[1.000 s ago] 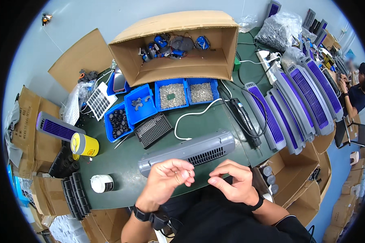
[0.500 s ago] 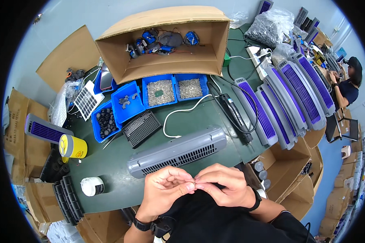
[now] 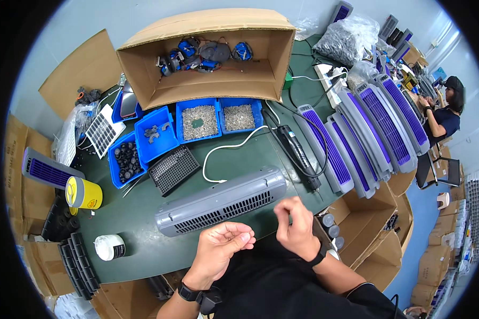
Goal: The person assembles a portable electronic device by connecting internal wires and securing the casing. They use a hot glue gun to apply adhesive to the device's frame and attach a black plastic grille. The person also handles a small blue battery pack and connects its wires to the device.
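My left hand is just in front of a long grey plastic housing with slotted vents. Its thumb and fingertips are pinched together, and whatever sits between them is too small to make out. Raised off the housing's right end, my right hand has its fingers curled in; anything inside them is hidden. A gap separates the two hands. An electric screwdriver with a black cord lies right of the housing. Behind the housing rests a black perforated tray.
Two blue bins of small screws stand before an open carton. Another blue bin holds black round parts. Purple-and-grey units lean at right. A white jar and yellow tub stand left. Another person works far right.
My hands were meeting at the fingertips; now they are apart. The right hand has moved right and upward, its fingers curled. The whole view has shifted slightly.
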{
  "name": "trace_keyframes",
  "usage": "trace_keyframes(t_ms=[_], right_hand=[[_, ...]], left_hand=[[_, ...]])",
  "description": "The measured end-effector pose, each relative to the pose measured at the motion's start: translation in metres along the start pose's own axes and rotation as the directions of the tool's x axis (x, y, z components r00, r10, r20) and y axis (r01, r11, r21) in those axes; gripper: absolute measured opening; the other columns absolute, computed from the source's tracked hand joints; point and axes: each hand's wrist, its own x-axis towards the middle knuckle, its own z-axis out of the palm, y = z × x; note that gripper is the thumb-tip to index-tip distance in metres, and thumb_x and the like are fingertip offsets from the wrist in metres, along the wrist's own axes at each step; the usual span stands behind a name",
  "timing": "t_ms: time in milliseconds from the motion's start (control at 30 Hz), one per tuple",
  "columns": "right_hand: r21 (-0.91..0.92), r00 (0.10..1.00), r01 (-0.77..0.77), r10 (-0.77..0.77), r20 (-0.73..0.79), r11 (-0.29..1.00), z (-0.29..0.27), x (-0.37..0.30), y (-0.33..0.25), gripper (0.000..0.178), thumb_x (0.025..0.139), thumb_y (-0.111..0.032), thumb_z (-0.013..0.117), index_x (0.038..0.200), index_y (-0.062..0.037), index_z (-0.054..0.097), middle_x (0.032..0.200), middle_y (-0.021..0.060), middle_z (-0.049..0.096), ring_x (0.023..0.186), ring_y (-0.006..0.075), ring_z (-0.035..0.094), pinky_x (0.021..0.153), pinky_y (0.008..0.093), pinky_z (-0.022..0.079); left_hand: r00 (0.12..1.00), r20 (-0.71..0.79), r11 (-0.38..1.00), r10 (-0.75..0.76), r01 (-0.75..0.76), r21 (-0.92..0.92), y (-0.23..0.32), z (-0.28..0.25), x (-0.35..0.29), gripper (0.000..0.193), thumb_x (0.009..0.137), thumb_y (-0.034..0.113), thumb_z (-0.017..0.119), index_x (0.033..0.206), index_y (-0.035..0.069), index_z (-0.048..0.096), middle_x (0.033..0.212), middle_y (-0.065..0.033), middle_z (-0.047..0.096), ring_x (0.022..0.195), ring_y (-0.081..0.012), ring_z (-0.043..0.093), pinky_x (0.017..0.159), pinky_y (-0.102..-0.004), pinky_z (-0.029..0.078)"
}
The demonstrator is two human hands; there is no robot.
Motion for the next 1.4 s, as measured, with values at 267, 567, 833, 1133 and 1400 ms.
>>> trace_keyframes(t_ms=[267,567,833,1133,1400], right_hand=[[-0.203,1.0,0.007,-0.013,-0.025,0.979,0.012,-0.003,0.028,0.027,0.084,0.01,0.073,0.105,-0.0029,0.06,0.09,0.0112,0.066,0.074,0.0332,0.067,0.061,0.0412,0.053],[-0.282,0.998,0.024,-0.038,-0.042,0.959,0.016,-0.002,0.02,0.026,0.084,0.007,0.075,0.105,-0.005,0.065,0.089,0.0104,0.066,0.072,0.0299,0.068,0.058,0.039,0.053],[0.437,0.84,-0.449,0.202,0.503,0.779,-0.012,0.015,-0.051,0.017,0.094,-0.001,0.078,0.11,-0.0026,0.077,0.097,0.0071,0.072,0.075,0.0123,0.067,0.062,0.0267,0.051],[0.453,0.814,-0.368,0.046,0.579,0.812,0.011,0.005,-0.056,0.012,0.094,-0.002,0.076,0.106,-0.0034,0.077,0.097,0.0081,0.07,0.083,0.0226,0.069,0.071,0.0339,0.055],[0.397,0.752,-0.351,0.003,0.659,0.848,0.031,0.005,-0.066,0.009,0.094,-0.002,0.075,0.102,-0.0023,0.071,0.098,0.0085,0.069,0.082,0.0253,0.068,0.071,0.0364,0.054]], left_hand=[[0.998,0.067,0.998,0.017,-0.012,-0.064,-0.002,-0.011,-0.003,0.011,0.098,-0.003,0.071,0.109,-0.002,0.073,0.106,-0.013,0.075,0.095,-0.0193,0.074,0.086,-0.0334,0.062],[0.991,0.037,0.992,0.126,-0.126,-0.002,0.001,-0.018,-0.007,0.021,0.096,-0.005,0.073,0.115,0.0,0.066,0.1,-0.0122,0.075,0.09,-0.0191,0.074,0.081,-0.0321,0.062],[0.971,0.078,0.915,0.227,-0.24,0.325,0.012,-0.01,-0.02,0.031,0.098,-0.009,0.067,0.127,-0.001,0.06,0.1,-0.0106,0.075,0.094,-0.014,0.072,0.084,-0.0294,0.06],[0.995,-0.018,0.921,0.103,-0.088,0.378,0.017,-0.027,-0.03,0.041,0.095,-0.009,0.07,0.133,-0.001,0.055,0.095,-0.015,0.078,0.084,-0.0146,0.073,0.076,-0.0288,0.061],[0.999,-0.031,0.953,0.03,-0.019,0.302,0.013,-0.055,-0.036,0.045,0.095,-0.006,0.075,0.133,-0.004,0.052,0.093,-0.0158,0.078,0.083,-0.0168,0.075,0.075,-0.0298,0.062]])
